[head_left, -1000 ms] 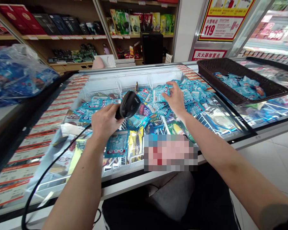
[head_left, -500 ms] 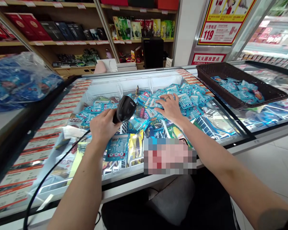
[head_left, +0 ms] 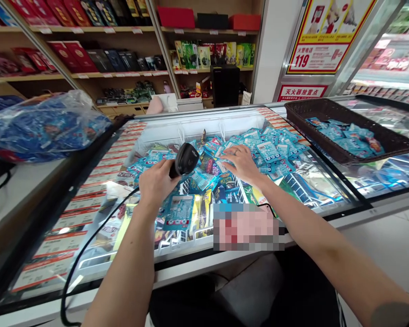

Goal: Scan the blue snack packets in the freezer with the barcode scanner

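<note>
My left hand (head_left: 157, 185) is closed round the handle of a black barcode scanner (head_left: 187, 160), its head pointing over the chest with its cord trailing toward the near left. My right hand (head_left: 243, 164) hovers low over or rests on a pile of blue snack packets (head_left: 269, 151); its fingers are apart and slightly bent, and I see no packet gripped. Another blue packet (head_left: 179, 211) lies back side up below my left hand. These packets lie on the glass-topped chest, above white wire baskets of other packaged goods.
A brown woven basket (head_left: 298, 114) with more blue packets stands at right. At left lies a clear plastic bag (head_left: 51, 125) of blue packs. A pixelated pink patch (head_left: 247, 227) covers something at the near edge. Stocked shelves (head_left: 122, 31) rise behind.
My view has tilted up, showing more of the shelves and plastic bag. My left hand keeps hold of the barcode scanner. My right hand's fingers have shifted slightly over the packets.
</note>
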{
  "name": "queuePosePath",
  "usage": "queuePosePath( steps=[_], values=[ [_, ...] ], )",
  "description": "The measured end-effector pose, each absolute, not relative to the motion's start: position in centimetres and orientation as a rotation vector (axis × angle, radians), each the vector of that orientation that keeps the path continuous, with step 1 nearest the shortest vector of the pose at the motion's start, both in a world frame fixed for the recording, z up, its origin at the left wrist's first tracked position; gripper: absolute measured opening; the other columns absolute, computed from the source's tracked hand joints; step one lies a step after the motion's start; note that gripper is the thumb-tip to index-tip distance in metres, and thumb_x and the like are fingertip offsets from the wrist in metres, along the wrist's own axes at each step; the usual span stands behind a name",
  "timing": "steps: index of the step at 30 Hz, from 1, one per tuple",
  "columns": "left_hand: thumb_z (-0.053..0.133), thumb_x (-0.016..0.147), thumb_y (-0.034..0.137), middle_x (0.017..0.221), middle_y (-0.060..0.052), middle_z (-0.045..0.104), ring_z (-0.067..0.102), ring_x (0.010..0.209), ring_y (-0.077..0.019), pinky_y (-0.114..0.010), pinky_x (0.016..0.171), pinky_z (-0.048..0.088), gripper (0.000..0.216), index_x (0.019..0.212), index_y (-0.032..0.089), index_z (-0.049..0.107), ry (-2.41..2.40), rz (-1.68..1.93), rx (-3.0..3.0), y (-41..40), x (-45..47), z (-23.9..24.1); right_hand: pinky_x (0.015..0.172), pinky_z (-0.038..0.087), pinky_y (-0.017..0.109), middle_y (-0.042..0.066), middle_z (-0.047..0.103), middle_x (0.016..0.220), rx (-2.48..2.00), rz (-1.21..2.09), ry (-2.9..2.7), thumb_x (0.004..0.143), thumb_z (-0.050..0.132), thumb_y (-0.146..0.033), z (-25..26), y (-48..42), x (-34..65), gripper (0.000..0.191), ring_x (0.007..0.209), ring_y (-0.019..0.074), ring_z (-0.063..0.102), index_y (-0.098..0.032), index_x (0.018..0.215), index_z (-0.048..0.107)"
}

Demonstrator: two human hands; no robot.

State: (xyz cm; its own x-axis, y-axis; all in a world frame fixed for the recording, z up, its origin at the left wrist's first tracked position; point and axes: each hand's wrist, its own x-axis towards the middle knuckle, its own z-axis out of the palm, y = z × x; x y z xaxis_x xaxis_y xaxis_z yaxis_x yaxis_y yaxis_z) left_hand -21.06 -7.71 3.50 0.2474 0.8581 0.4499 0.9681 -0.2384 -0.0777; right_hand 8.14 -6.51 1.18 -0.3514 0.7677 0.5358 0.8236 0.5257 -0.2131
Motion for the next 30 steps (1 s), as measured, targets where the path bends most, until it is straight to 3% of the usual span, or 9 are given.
queuePosePath(
  steps=[7, 16, 24, 30],
  values=[
    [0.052, 0.080, 0.043, 0.101, -0.008, 0.067, 0.063, 0.090, -0.0268, -0.032, 0.063, 0.036, 0.039, 0.114, 0.024, 0.060, -1.709, -0.504, -2.117, -8.5, -23.5, 3.6, 0.096, 0.038, 0.038, 0.002, 0.067, 0.109, -1.084, 0.240, -2.407, 0.095, 0.047, -0.027, 2.2, -7.3, 6.0, 0.024, 0.105, 0.0183, 0.055, -0.027, 0.104, 0.069],
    [0.051, 0.080, 0.045, 0.108, -0.009, 0.067, 0.062, 0.093, -0.0280, -0.033, 0.063, 0.036, 0.044, 0.117, 0.024, 0.059, -1.810, -0.616, -2.070, -8.6, -25.7, 1.8, 0.075, 0.042, 0.028, 0.003, 0.067, 0.101, -0.934, 0.628, -2.646, 0.092, 0.052, -0.039, 2.7, -6.8, 1.1, 0.025, 0.086, 0.0140, 0.057, -0.024, 0.100, 0.070],
    [0.048, 0.081, 0.045, 0.107, -0.009, 0.067, 0.063, 0.091, -0.0282, -0.034, 0.063, 0.037, 0.042, 0.116, 0.024, 0.059, -1.796, -0.613, -2.056, -8.6, -26.1, 2.0, 0.081, 0.037, 0.032, 0.002, 0.068, 0.101, -1.052, 0.613, -2.651, 0.087, 0.049, -0.061, 3.0, -7.7, -1.0, 0.042, 0.093, 0.0177, 0.058, -0.026, 0.096, 0.070],
    [0.048, 0.082, 0.046, 0.105, -0.010, 0.068, 0.063, 0.096, -0.0303, -0.034, 0.064, 0.037, 0.042, 0.114, 0.023, 0.060, -1.825, -0.690, -2.031, -9.0, -26.3, 2.2, 0.087, 0.038, 0.041, 0.005, 0.065, 0.101, -1.079, 0.504, -2.679, 0.071, 0.061, -0.072, 3.1, -9.8, -3.0, 0.052, 0.101, 0.0256, 0.054, -0.028, 0.097, 0.068]
  ],
)
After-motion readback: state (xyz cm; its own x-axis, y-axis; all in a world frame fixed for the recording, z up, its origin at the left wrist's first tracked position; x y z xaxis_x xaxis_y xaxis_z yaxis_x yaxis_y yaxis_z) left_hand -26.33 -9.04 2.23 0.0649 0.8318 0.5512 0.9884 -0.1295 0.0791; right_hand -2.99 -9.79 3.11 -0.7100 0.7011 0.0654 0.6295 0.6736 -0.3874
